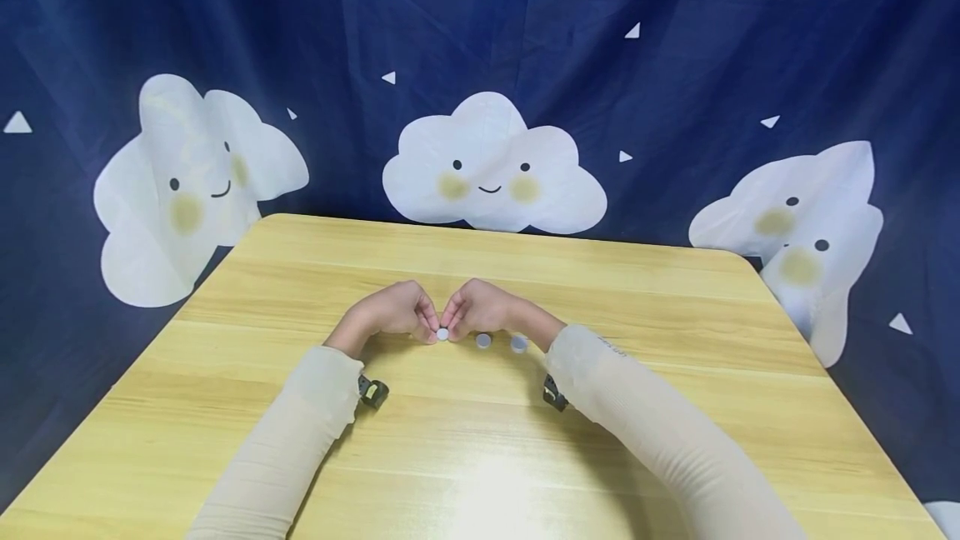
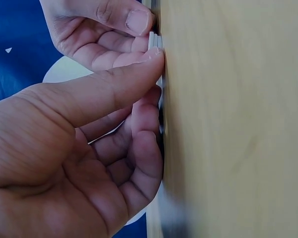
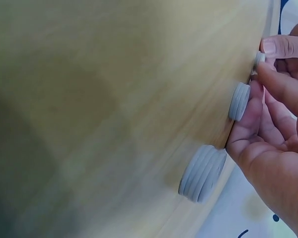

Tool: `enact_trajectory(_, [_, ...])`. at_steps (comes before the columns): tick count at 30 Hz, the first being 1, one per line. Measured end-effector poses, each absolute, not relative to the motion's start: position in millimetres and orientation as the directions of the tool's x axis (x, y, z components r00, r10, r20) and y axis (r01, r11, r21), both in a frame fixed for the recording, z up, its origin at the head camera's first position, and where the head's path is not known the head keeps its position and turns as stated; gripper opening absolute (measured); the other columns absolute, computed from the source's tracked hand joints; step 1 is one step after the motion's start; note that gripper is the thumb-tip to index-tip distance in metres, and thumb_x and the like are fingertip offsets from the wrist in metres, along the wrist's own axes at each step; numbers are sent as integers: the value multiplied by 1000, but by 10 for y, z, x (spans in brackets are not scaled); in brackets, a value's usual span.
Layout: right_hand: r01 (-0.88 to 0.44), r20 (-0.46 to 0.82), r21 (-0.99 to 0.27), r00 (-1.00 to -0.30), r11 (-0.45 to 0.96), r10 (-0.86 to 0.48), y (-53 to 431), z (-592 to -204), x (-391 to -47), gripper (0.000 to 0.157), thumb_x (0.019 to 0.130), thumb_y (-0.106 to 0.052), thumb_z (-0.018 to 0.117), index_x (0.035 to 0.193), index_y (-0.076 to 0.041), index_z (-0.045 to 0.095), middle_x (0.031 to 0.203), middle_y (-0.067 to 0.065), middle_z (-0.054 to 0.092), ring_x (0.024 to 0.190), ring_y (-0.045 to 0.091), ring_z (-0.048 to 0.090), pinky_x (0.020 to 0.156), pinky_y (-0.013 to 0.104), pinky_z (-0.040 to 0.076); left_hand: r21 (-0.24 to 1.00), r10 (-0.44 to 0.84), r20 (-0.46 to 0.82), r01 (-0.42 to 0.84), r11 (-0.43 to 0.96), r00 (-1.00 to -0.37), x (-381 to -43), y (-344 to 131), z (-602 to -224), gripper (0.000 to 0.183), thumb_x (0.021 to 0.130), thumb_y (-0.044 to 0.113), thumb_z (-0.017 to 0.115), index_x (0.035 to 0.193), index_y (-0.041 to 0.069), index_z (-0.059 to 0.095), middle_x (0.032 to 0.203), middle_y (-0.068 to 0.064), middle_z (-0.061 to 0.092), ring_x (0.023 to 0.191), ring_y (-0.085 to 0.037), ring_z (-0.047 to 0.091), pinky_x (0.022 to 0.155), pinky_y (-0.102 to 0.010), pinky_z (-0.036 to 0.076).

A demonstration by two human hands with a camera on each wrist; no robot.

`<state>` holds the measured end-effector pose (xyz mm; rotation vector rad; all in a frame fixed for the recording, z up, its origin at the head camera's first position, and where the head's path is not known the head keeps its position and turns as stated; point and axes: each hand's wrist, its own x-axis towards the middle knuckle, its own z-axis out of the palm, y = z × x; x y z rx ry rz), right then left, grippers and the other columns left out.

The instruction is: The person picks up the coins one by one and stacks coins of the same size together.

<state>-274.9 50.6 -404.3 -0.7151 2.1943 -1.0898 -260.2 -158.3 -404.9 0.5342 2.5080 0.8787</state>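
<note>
A small stack of pale grey discs (image 1: 442, 334) stands on the wooden table, between the fingertips of both hands. My left hand (image 1: 397, 309) pinches it from the left, thumb in front and fingers behind. From the other side my right hand (image 1: 483, 307) pinches the same stack, its thumb and fingertips close to the left ones. Edges of the thin discs (image 2: 156, 40) show between the two thumbs in the left wrist view. Just right of it stands a second stack of discs (image 3: 239, 101), near the right hand's curled fingers. A wider, taller disc stack (image 3: 202, 173) is farther right.
The light wooden table (image 1: 450, 432) has rounded far corners. Behind it hangs a dark blue curtain (image 1: 480, 32) printed with white clouds and small triangles. Black wrist-worn devices (image 1: 372, 392) stick out below both sleeves, above the tabletop.
</note>
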Motion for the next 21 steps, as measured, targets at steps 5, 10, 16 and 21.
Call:
enact_trajectory(5, [-174,-263,-845,-689,506,-676,544,-4018,-2763,18,85,2,79,103,3,74,89,5,74,78,12,64,74,23,53,665,504,-257,228,711,-824,-2630,-1624,-4051,13,80,12,87,85,11,76,77,1,71,73,-14,60,73,-30,51])
enact_trajectory(10, [-131,-227,-882,-723,453,-652,611,-3961,-2778,14,89,-1,74,103,1,75,88,7,74,75,13,61,73,27,52,660,502,-232,244,710,-833,-2656,-1696,-4033,10,82,12,85,84,11,76,74,2,70,68,-13,57,68,-29,49])
enact_trajectory(16, [-80,-148,-929,-814,361,-561,746,-3885,-2718,16,92,-1,65,105,2,73,92,7,71,80,15,59,81,35,53,620,444,-185,246,745,-877,-2596,-1716,-3959,13,91,20,77,84,10,78,72,4,64,67,-14,51,66,-30,44])
enact_trajectory(21, [-126,-93,-911,-866,393,-492,906,-3800,-2619,18,98,-11,65,109,1,73,98,14,71,83,18,59,87,45,53,566,410,-138,268,780,-902,-2473,-1662,-3910,35,97,24,71,66,9,64,58,6,49,57,-12,43,62,-30,40])
